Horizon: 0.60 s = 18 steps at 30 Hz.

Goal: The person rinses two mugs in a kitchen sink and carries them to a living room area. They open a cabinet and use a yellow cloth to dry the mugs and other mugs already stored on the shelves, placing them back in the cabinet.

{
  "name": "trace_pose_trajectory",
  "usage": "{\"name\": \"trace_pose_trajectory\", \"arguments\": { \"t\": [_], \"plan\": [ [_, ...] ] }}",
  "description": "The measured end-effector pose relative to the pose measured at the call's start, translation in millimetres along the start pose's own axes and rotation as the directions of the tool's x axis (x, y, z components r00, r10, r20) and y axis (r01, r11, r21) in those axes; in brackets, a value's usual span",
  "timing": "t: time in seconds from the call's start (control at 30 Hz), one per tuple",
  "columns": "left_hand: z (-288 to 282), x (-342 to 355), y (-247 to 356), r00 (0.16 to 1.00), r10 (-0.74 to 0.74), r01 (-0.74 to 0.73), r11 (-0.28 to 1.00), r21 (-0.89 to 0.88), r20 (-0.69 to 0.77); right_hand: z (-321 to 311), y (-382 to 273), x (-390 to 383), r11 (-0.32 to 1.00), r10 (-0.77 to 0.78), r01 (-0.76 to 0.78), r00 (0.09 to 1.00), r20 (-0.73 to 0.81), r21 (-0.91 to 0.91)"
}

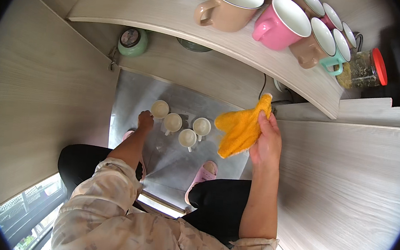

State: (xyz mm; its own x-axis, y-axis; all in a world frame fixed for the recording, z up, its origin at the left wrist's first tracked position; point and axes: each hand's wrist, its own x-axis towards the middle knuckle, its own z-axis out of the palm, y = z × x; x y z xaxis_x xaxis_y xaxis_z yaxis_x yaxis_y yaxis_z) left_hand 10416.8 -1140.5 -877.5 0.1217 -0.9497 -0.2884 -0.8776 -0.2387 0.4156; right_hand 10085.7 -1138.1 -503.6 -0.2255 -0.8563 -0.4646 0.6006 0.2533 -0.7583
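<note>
My left hand (145, 120) is closed beside the leftmost white cup (160, 109); I cannot make out what, if anything, its fingers hold. Several white cups, including a middle one (173, 122) and two to its right (201, 126) (187, 138), stand on the grey floor surface (157, 159) between my feet. My right hand (266, 137) grips a fluffy yellow cloth (238, 129), raised to the right of the cups, its folds hanging toward the left.
Above, a curved shelf (144, 7) bears several coloured mugs (281, 21) and a red-lidded jar (367, 69). A green jar (133, 44) stands beneath it. Open wooden panels (41, 103) (334, 188) flank me. A pink slipper (200, 181) is by my knee.
</note>
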Motion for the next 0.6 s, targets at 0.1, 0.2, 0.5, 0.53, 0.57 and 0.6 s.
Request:
{"name": "trace_pose_trajectory", "arguments": {
  "t": [0.1, 0.2, 0.5, 0.53, 0.57, 0.6],
  "plan": [
    [-16, 4, 18, 0.998, 0.068, -0.067, 0.995, 0.080, -0.008, -9, 2, 6, 0.998, -0.015, 0.016, 1.000, -0.017, 0.068],
    [-39, 8, 35, 0.981, 0.188, -0.176, 0.961, 0.211, -0.039, -4, 8, 7, 0.994, 0.001, -0.002, 1.000, 0.011, 0.106],
    [-201, -55, 161, 0.933, -0.190, 0.354, 0.338, -0.872, 0.305, 52, 48, 1, 0.987, 0.074, -0.120, 0.931, 0.358, 0.108],
    [-231, -75, 182, 0.927, -0.147, 0.370, 0.217, -0.903, 0.344, 65, 52, -10, 0.998, 0.069, -0.068, 0.925, 0.374, -0.015],
    [-254, -95, 194, 0.952, -0.097, 0.303, 0.153, -0.940, 0.291, 77, 58, -22, 0.990, 0.070, -0.016, 0.917, 0.394, -0.141],
    [-274, -112, 209, 0.970, -0.040, 0.242, 0.088, -0.966, 0.240, 79, 64, -23, 0.681, -0.299, 0.611, 0.734, 0.609, -0.402]
  ]
}}
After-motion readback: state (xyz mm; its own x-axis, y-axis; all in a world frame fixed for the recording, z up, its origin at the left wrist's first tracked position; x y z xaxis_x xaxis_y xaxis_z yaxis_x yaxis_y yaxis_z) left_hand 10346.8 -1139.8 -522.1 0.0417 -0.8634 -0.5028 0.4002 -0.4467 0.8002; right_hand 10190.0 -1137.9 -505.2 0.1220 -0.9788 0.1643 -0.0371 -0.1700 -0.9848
